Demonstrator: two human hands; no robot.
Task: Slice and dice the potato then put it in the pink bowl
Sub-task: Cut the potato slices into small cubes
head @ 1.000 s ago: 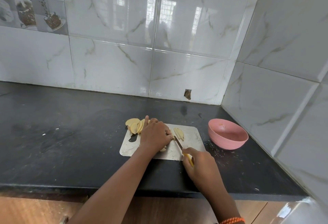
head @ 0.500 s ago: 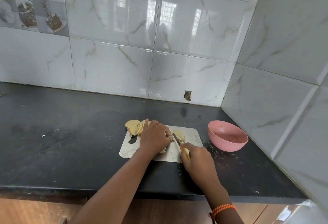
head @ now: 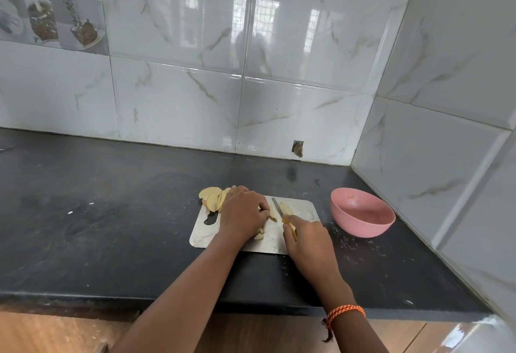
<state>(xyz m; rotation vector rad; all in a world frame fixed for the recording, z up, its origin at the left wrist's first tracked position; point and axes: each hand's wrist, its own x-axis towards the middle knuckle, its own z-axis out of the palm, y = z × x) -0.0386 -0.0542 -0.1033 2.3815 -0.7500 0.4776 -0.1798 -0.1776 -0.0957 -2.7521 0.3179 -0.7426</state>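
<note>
On the black stone counter (head: pixel 111 227), the steel cutting board (head: pixel 304 207) is holding potato slices (head: pixel 213 197); the empty pink plastic bowl (head: pixel 363 213) sits right. Left hand (head: pixel 243 213) is pinning slices; right hand (head: pixel 310 238), gripping the yellow-handled knife (head: pixel 279 208), has advanced, continuing dicing.

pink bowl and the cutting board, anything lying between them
In the head view, only bare black counter, speckled with small crumbs, separates the pink bowl from the cutting board.
</note>
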